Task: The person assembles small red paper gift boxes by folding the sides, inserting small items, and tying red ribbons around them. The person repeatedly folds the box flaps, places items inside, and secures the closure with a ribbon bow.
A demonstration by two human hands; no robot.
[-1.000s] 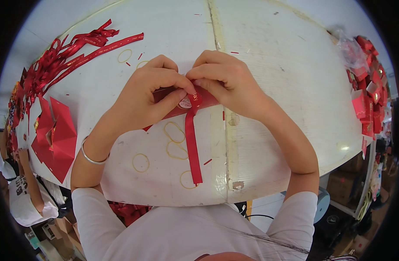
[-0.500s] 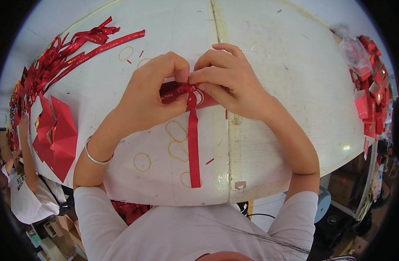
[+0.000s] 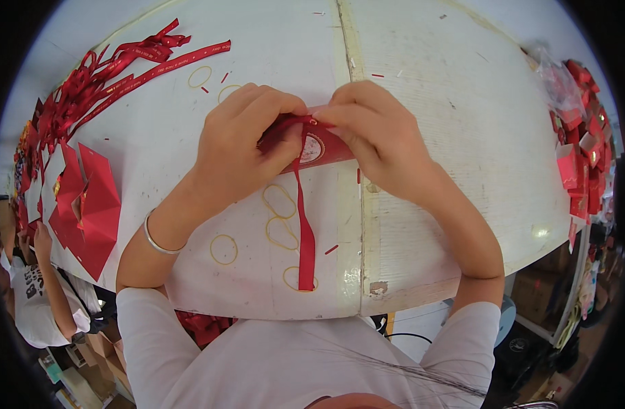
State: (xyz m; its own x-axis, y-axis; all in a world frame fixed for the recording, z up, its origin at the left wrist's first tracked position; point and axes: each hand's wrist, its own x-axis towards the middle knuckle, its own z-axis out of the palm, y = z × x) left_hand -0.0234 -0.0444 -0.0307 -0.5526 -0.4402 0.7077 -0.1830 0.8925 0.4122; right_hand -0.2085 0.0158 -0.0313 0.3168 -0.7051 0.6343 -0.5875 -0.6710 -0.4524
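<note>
A small red box (image 3: pixel 331 150) with a round pale emblem lies on the table between my hands. A red ribbon (image 3: pixel 306 245) goes over it, one tail hanging straight toward me across the tabletop. My left hand (image 3: pixel 241 140) is closed, thumb and forefinger pinching the ribbon at the box's left side and covering that end of it. From the right, my right hand (image 3: pixel 387 140) pinches the ribbon between thumb and fingertips near the box's upper edge. The fingers partly hide where the ribbon crosses, so I cannot tell whether a knot is formed.
Several thin yellow rubber bands (image 3: pixel 224 249) and red scraps lie on the white table (image 3: pixel 435 225). Loose red ribbons (image 3: pixel 87 102) are heaped at the far left, above folded red card pieces (image 3: pixel 98 215). Red boxes (image 3: pixel 581 163) pile up on the right. A co-worker's hand (image 3: pixel 42 242) is at the left edge.
My right hand has shifted slightly right and down, drawing the ribbon sideways, and more of the box's face shows. The hanging tail has twisted narrower near its top. The co-worker's hand has moved nearer.
</note>
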